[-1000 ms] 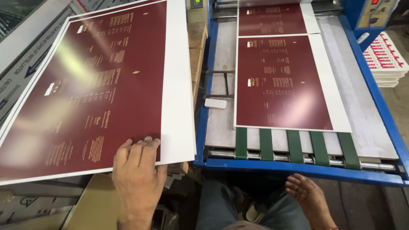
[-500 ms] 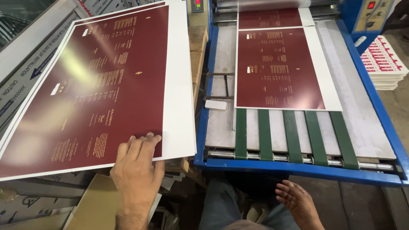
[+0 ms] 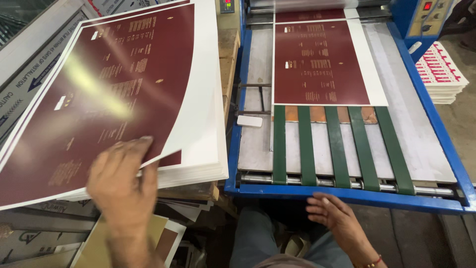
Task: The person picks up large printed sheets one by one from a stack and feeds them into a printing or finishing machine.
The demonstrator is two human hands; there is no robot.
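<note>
Glossy maroon sheet (image 3: 99, 94) with white margins, pinned under the left hand (image 3: 124, 181) near its lower edge; fingers spread flat on the printed face, thumb tucked below the edge, sheet lifted slightly and tilted above the stack of sheets (image 3: 203, 164). Stack squared on a wooden pallet (image 3: 229, 47), white edges showing at the right and bottom. Loose printed offcuts (image 3: 171, 233) lower down, under the stack. Right hand (image 3: 334, 218) open, fingers loosely extended, holding nothing, hovering just below the blue front rail (image 3: 347, 194) of the machine. Beyond the rail: four green belts (image 3: 329, 144) running over a grey metal bed (image 3: 258, 149), steel roller at their near end. Second maroon sheet (image 3: 320, 62) lying flat on the bed at the far end of the belts, white strip along its right side. Small white block (image 3: 249, 120) on the bed left of the belts. Pile of red-and-white printed sheets (image 3: 441, 72) on the floor at far right, well apart from both hands.
</note>
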